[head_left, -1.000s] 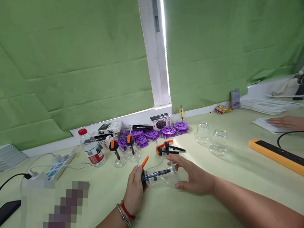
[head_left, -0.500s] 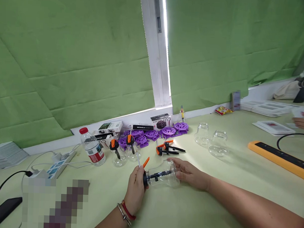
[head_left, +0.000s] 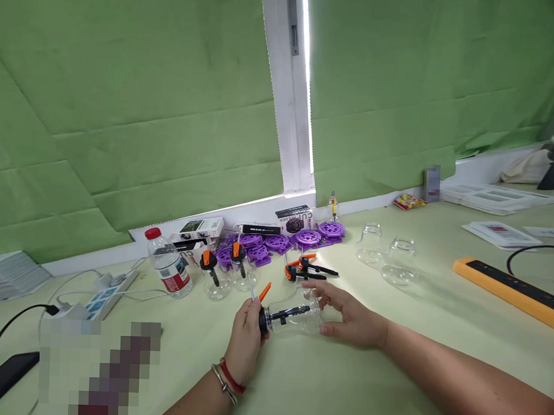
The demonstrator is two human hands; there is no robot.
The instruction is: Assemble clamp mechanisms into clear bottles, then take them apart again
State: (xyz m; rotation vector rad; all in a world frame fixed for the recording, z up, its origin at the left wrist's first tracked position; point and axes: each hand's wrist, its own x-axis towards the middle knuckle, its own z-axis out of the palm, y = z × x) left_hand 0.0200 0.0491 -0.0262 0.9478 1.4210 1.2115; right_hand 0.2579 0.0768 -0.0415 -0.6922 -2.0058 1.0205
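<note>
Nearest the camera, at the lower left of the pale green table, lies a dark phone beside a blurred patch; a little farther in, the two forearms meet over a clear glass jar that lies on its side on the table, its mouth toward the left; the left hand, a red band and a metal bangle at its wrist, is clenched around the jar's black cap, from which an orange lever and a thin straw stick up, though the fingers hide just how the cap sits on the mouth; the right hand cups the jar's base with its fingers spread along the glass, grasping it; a black stem runs inside the jar from the cap toward the base; just beyond the right hand lie two loose orange-and-black pump tops; to their left stand two capped jars and a water bottle with a red cap; to the right stand two open glass jars, and an orange power strip runs along the right edge; farther back a row of purple discs and some small boxes lie against the sill, beneath the green blinds.
</note>
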